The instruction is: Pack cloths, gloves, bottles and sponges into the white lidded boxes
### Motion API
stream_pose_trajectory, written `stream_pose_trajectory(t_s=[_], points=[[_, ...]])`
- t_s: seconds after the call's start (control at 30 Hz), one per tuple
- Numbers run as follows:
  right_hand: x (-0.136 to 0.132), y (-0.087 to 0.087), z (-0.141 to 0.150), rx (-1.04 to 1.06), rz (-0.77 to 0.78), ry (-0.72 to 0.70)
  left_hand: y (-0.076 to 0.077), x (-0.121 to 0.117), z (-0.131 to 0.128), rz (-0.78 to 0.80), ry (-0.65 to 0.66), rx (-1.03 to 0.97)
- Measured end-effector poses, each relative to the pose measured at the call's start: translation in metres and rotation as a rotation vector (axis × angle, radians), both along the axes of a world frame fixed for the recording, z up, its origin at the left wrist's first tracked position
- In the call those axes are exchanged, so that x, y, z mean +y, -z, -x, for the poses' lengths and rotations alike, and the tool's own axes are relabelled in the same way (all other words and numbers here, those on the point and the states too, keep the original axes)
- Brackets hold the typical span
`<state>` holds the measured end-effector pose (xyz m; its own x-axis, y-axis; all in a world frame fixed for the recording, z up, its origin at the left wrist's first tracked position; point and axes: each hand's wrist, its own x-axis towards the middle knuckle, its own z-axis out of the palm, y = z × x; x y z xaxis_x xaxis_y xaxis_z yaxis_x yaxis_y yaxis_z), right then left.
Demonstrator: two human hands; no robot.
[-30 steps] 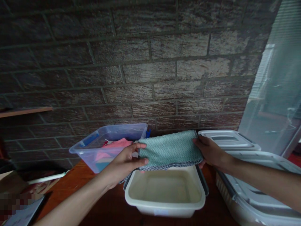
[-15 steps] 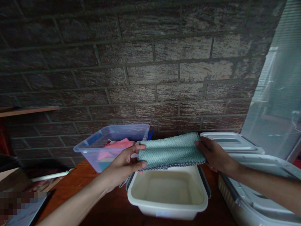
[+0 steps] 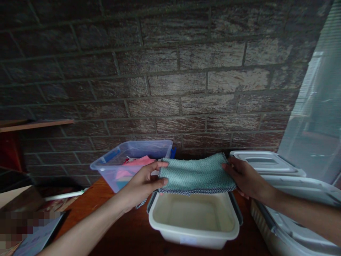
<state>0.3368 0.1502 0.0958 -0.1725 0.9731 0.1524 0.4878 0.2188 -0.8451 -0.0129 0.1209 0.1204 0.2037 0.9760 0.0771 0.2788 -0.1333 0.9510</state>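
The person's left hand (image 3: 145,183) grips one end of a folded teal cloth (image 3: 197,176) with checked dark-and-white edging while the right hand (image 3: 242,177) grips the other end, so that it is stretched between them above the far side of an open cream bin (image 3: 195,236) on the wooden table (image 3: 119,231). Beyond the left hand stands an open translucent purple bin (image 3: 106,166) with pink fabric (image 3: 140,161) inside. On the right, a large lidded container (image 3: 301,209) sits beneath the right forearm, with a smaller grey-white lid (image 3: 266,161) behind it, near the brick wall (image 3: 170,85).
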Motion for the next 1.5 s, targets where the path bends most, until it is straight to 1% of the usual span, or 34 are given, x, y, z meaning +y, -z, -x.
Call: stream_pose_trajectory(t_s=[0.2, 0.3, 0.4, 0.6, 0.83, 1.0, 1.13, 1.3, 1.4, 1.5], points=[[-0.005, -0.004, 0.003, -0.002, 0.066, -0.009, -0.003, -0.002, -0.002, 0.0, 0.029, 0.011], [-0.005, -0.004, 0.003, 0.014, 0.101, -0.054, -0.004, -0.001, -0.001, -0.065, 0.014, 0.089], [-0.003, 0.0, 0.001, 0.029, 0.13, -0.098, -0.003, 0.001, 0.002, -0.132, -0.001, 0.159], [0.0, 0.004, -0.002, 0.038, 0.153, -0.093, 0.002, 0.006, 0.008, -0.169, 0.001, 0.201], [0.003, 0.003, -0.006, 0.095, 0.128, -0.102, 0.006, 0.006, 0.011, -0.159, -0.021, 0.19], [0.002, 0.0, -0.008, 0.067, 0.099, -0.106, 0.009, 0.007, 0.012, -0.138, -0.038, 0.175], [0.001, -0.002, -0.007, 0.087, 0.118, -0.101, 0.01, 0.008, 0.013, -0.14, -0.057, 0.162], [-0.006, -0.009, 0.002, 0.122, 0.2, -0.107, 0.005, 0.006, 0.012, -0.143, -0.056, 0.192], [-0.011, -0.014, 0.007, 0.104, 0.231, -0.12, -0.002, 0.003, 0.009, -0.145, -0.011, 0.199], [-0.013, -0.015, 0.008, 0.057, 0.232, -0.147, -0.008, -0.002, 0.006, -0.144, 0.033, 0.209]])
